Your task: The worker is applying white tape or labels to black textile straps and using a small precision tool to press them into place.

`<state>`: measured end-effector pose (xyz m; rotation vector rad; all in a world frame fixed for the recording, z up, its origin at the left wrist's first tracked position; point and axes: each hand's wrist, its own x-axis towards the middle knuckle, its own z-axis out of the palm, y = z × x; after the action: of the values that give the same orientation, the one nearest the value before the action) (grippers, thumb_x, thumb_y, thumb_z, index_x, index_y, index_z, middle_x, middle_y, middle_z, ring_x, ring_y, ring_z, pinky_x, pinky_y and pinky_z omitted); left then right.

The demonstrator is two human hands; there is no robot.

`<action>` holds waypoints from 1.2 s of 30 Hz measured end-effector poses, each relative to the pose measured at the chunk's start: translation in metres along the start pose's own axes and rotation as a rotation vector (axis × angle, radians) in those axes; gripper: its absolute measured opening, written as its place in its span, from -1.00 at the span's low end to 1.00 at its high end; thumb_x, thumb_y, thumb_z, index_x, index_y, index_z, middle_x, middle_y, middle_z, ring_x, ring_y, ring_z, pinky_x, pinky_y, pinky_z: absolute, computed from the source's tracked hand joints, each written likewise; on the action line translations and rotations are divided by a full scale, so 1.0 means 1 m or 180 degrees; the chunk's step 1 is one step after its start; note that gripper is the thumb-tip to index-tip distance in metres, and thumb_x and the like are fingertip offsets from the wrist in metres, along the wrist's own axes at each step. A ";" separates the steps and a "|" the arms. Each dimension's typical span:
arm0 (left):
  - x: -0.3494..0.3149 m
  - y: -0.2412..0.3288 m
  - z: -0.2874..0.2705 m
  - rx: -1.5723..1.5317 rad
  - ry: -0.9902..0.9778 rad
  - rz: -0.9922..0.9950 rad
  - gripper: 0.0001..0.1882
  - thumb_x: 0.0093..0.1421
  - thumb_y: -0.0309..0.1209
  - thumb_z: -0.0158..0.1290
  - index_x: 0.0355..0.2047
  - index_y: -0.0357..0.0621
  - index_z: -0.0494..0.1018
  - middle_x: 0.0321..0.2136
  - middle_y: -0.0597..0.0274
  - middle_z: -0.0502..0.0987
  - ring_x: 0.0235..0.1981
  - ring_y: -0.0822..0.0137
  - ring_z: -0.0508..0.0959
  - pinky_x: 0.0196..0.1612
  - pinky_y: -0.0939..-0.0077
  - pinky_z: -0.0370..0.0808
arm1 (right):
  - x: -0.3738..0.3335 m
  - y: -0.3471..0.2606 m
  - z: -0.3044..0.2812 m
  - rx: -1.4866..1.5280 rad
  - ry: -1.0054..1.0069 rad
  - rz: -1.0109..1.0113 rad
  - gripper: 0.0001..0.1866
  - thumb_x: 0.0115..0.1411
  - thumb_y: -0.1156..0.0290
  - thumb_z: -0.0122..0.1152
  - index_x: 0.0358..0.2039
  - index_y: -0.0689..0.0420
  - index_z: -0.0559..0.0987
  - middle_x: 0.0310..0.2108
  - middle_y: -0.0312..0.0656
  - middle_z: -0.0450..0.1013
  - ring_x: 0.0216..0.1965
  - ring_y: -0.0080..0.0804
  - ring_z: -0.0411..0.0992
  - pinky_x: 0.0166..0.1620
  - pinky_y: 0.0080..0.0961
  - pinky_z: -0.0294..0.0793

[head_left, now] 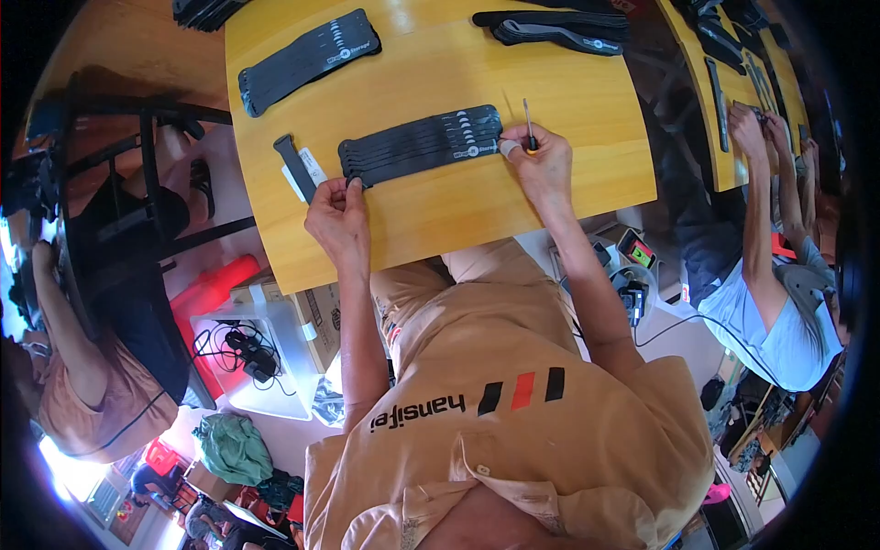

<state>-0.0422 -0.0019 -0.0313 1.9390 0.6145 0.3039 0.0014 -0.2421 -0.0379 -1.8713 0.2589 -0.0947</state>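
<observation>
A fanned row of overlapping black straps (417, 147) with white print lies in front of me on the yellow wooden table (431, 215). My left hand (339, 220) pinches the near left corner of this row between thumb and fingers. At its right end is my right hand (543, 170), closed around a small screwdriver-like tool (532, 137) with a dark and yellow handle, its thin shaft pointing away from me. A pale wrap covers one fingertip of that hand, which is at the strap ends. Left of the row lie a single black strap (295, 165) and a white label (313, 165).
Another fanned set of black straps (310, 62) lies at the far left, and a bundle of straps (555, 32) at the far right. Co-workers sit on both sides; one person's hands (747, 128) work at the right-hand table. A plastic bin with cables (257, 357) stands lower left.
</observation>
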 end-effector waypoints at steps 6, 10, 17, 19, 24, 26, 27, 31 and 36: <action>-0.002 0.014 -0.001 0.0599 0.0154 0.0395 -0.88 0.02 -0.50 0.10 -0.49 -0.33 0.42 -0.68 0.34 0.41 -0.69 0.57 0.34 -0.63 0.70 0.28 | 0.000 -0.008 0.002 -0.0110 0.0065 -0.0122 -0.94 -0.12 0.60 0.16 -0.55 0.26 0.55 -0.72 -0.28 0.39 -0.65 -0.65 0.30 -0.54 -0.66 0.31; 0.001 0.004 -0.001 0.0356 0.0147 0.0148 -0.84 -0.03 -0.46 0.12 -0.50 -0.35 0.45 -0.70 0.19 0.45 -0.66 0.45 0.42 -0.53 0.59 0.36 | 0.000 -0.007 0.002 -0.0172 0.0083 -0.0184 -0.94 -0.13 0.60 0.15 -0.55 0.26 0.54 -0.72 -0.23 0.39 -0.66 -0.59 0.32 -0.53 -0.64 0.31; -0.001 0.009 -0.001 0.0424 0.0155 0.0277 -0.83 -0.02 -0.45 0.12 -0.49 -0.34 0.45 -0.69 0.17 0.46 -0.66 0.43 0.42 -0.52 0.56 0.37 | -0.001 -0.011 0.001 -0.0207 0.0114 -0.0216 -0.93 -0.13 0.61 0.11 -0.57 0.27 0.54 -0.72 -0.20 0.40 -0.66 -0.55 0.34 -0.53 -0.61 0.32; -0.003 0.014 -0.001 0.0466 0.0183 0.0357 -0.83 -0.02 -0.45 0.12 -0.50 -0.33 0.45 -0.69 0.17 0.46 -0.66 0.43 0.43 -0.52 0.55 0.37 | 0.001 -0.006 0.001 -0.0172 0.0060 -0.0134 -0.93 -0.14 0.62 0.09 -0.57 0.26 0.53 -0.71 -0.19 0.40 -0.65 -0.55 0.34 -0.52 -0.61 0.32; -0.004 0.012 -0.002 0.0702 0.0286 0.0507 -0.87 -0.05 -0.47 0.11 -0.53 -0.29 0.43 -0.71 0.17 0.44 -0.68 0.35 0.43 -0.54 0.51 0.35 | 0.003 -0.006 0.004 -0.0250 0.0050 -0.0235 -0.94 -0.15 0.61 0.09 -0.58 0.24 0.51 -0.71 -0.18 0.40 -0.65 -0.51 0.35 -0.52 -0.60 0.33; -0.004 0.011 -0.002 0.0637 0.0284 0.0558 -0.88 -0.05 -0.48 0.11 -0.54 -0.28 0.42 -0.71 0.17 0.43 -0.67 0.33 0.43 -0.53 0.49 0.35 | 0.003 -0.009 0.004 -0.0339 0.0027 -0.0207 -0.95 -0.16 0.60 0.10 -0.59 0.24 0.50 -0.72 -0.18 0.39 -0.66 -0.49 0.36 -0.52 -0.59 0.34; -0.003 0.011 -0.002 0.0587 0.0263 0.0587 -0.88 -0.06 -0.49 0.11 -0.55 -0.27 0.40 -0.72 0.18 0.42 -0.67 0.30 0.43 -0.53 0.46 0.34 | 0.003 -0.010 0.004 -0.0445 0.0050 -0.0181 -0.96 -0.15 0.60 0.16 -0.60 0.22 0.50 -0.72 -0.28 0.36 -0.65 -0.57 0.31 -0.53 -0.64 0.30; -0.002 0.015 -0.003 0.0505 0.0370 0.0632 -0.87 -0.07 -0.48 0.12 -0.57 -0.24 0.38 -0.72 0.19 0.41 -0.65 0.29 0.43 -0.52 0.43 0.34 | 0.006 -0.007 0.001 -0.0721 0.0066 -0.0180 -0.94 -0.16 0.58 0.20 -0.63 0.20 0.49 -0.73 -0.36 0.33 -0.66 -0.65 0.25 -0.54 -0.68 0.26; -0.002 0.011 -0.002 0.0685 0.0250 0.0565 -0.87 -0.08 -0.47 0.12 -0.57 -0.21 0.38 -0.71 0.18 0.43 -0.63 0.26 0.45 -0.50 0.39 0.35 | 0.011 0.002 -0.001 -0.0485 -0.0054 -0.0181 -0.96 -0.16 0.58 0.19 -0.64 0.20 0.49 -0.72 -0.36 0.35 -0.66 -0.64 0.26 -0.54 -0.68 0.26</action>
<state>-0.0412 -0.0051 -0.0202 2.2029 0.5443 0.4422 0.0116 -0.2465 -0.0400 -2.0306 0.2058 -0.1003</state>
